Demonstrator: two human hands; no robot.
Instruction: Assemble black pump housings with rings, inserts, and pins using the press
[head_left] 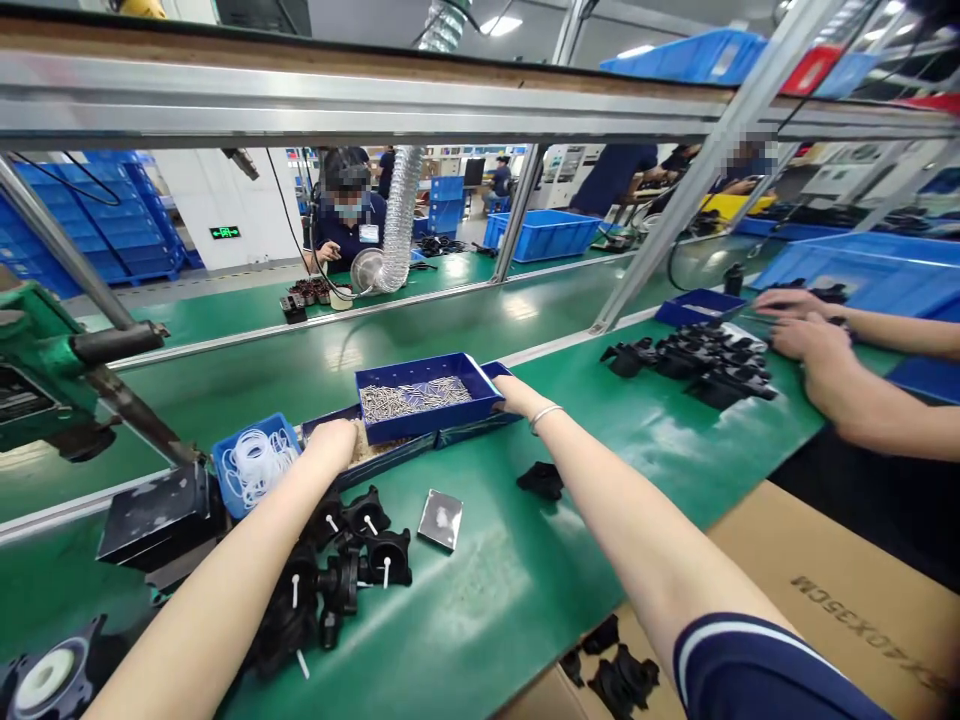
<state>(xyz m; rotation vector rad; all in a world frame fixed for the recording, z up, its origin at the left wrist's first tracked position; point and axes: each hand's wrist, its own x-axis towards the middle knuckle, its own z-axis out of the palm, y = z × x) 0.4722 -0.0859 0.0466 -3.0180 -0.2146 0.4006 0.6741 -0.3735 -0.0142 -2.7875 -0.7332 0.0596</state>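
My left hand (335, 440) reaches into the left part of a long dark tray (420, 452), by small tan pieces (367, 447); its fingers are hidden. At the tray's right end, my right hand (514, 393) dips into a blue compartment, fingers out of sight behind the wrist. Between the hands, a blue bin (450, 415) full of small metal pins (405, 398) sits on top of the tray. Left of my left hand stands a light blue box (225, 478) of white rings (259, 462). Below lie several black plastic parts (341, 580), some with white sticks in them.
A small metal block (441, 520) and a black part (540, 481) lie on the green bench (495, 610). At right, a co-worker's hands (810, 335) work beside black parts (697, 360). A green machine (45, 370) stands left; a metal post (675, 190) rises behind. An open carton (547, 695) is below.
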